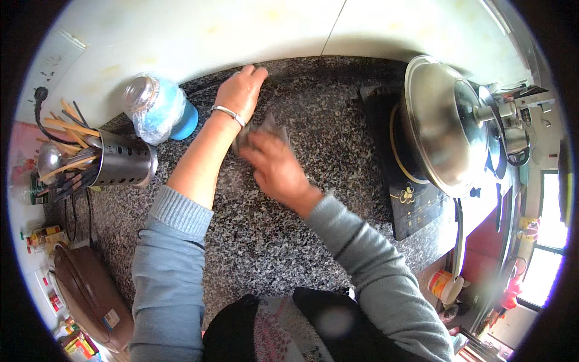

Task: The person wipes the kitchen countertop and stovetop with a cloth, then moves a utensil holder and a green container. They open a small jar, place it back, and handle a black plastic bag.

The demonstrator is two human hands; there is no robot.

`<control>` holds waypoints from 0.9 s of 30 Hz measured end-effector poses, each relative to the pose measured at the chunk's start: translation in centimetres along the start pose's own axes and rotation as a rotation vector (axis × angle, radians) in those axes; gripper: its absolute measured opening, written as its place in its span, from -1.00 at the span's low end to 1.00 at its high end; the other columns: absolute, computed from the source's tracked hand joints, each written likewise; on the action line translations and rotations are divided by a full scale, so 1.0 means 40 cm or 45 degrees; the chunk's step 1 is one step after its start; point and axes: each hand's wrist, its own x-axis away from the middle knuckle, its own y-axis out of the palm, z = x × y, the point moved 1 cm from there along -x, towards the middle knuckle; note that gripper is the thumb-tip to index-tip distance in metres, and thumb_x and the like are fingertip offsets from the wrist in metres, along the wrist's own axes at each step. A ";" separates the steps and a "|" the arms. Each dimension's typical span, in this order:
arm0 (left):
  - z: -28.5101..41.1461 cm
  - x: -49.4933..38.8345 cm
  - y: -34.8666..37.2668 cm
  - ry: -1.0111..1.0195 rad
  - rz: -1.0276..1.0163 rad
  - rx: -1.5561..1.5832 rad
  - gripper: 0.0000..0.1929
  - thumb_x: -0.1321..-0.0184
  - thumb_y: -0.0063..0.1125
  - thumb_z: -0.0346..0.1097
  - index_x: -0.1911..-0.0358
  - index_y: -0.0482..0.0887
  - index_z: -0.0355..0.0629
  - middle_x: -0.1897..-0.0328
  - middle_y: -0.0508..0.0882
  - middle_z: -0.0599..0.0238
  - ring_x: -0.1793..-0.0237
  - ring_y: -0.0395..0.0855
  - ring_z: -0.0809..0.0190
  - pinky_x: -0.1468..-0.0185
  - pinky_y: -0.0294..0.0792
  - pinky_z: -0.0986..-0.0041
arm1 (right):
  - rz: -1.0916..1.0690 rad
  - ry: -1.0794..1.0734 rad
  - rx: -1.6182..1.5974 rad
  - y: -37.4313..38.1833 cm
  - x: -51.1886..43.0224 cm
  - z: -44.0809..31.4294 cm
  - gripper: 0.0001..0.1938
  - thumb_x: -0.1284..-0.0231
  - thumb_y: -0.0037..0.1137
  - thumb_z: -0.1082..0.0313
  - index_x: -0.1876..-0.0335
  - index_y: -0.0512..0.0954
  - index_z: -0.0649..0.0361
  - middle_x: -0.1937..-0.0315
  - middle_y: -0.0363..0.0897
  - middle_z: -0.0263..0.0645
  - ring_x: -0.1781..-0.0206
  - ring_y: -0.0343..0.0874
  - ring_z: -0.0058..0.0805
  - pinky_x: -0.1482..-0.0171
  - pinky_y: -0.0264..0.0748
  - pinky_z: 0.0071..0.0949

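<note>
My right hand (279,169), blurred, is over a thin greyish cloth (271,124) on the speckled granite countertop (271,240). The cloth's outline is smeared and partly hidden under the fingers. Farther back, my left hand (239,92), with a silver bangle at the wrist, is near the wall with its fingers curled. Whether anything is inside that hand is hidden. Left of it stands a blue container (183,122) wrapped in clear plastic, with a clear top.
A lidded metal wok (434,131) sits on a black induction cooker (402,208) at right, its handle reaching past the counter edge. At left are a perforated steel utensil holder (122,158) full of chopsticks and ladles, cords, and a brown bread-box-shaped case (90,298).
</note>
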 end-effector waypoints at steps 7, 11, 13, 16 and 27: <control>0.031 0.150 -0.039 -0.211 0.158 0.364 -0.71 -0.16 0.23 -0.51 0.03 0.64 -0.12 0.06 0.63 0.17 0.20 0.67 0.08 0.16 0.54 0.38 | -0.417 0.089 -0.334 -0.082 0.186 -0.177 -0.58 0.00 0.18 0.50 -0.07 0.60 0.16 -0.17 0.46 -0.02 -0.29 0.42 -0.03 -0.31 0.35 -0.10; 0.091 0.293 -0.080 -0.495 0.633 0.685 -0.70 -0.17 0.23 -0.56 0.01 0.64 -0.13 0.08 0.63 0.26 0.36 0.61 0.33 0.30 0.52 0.51 | -0.252 0.116 -1.034 -0.235 0.097 -0.294 -0.63 -0.12 0.14 0.51 -0.09 0.65 0.11 0.08 0.48 -0.19 0.07 0.47 -0.27 -0.03 0.43 -0.34; 0.069 0.379 -0.096 -0.687 0.854 0.689 -0.68 -0.19 0.22 -0.54 -0.03 0.59 -0.20 0.03 0.59 0.27 0.31 0.57 0.38 0.24 0.52 0.53 | -0.214 -0.075 -1.526 -0.288 0.049 -0.348 -0.73 -0.24 0.09 0.42 -0.03 0.63 0.17 0.11 0.47 -0.19 0.09 0.46 -0.29 0.00 0.43 -0.36; 0.017 0.422 -0.142 -1.022 0.996 0.789 -0.49 -0.17 0.27 -0.47 -0.20 0.40 -0.20 -0.13 0.46 0.21 0.19 0.47 0.39 0.12 0.49 0.53 | -0.071 -0.379 -2.302 -0.295 0.009 -0.442 -0.81 -0.36 0.07 0.30 0.11 0.60 0.25 0.19 0.47 -0.19 0.17 0.46 -0.33 0.09 0.39 -0.41; -0.163 0.371 -0.123 -1.067 0.820 1.047 0.18 0.13 0.61 -0.08 -0.49 -0.04 -0.21 -0.48 0.20 0.00 -0.40 0.24 0.02 -0.37 0.28 0.15 | 0.670 -0.193 -2.792 -0.281 -0.037 -0.662 -0.79 -0.24 0.09 0.59 0.41 0.71 0.12 0.40 0.29 -0.22 0.76 0.23 -0.65 0.71 0.03 -0.68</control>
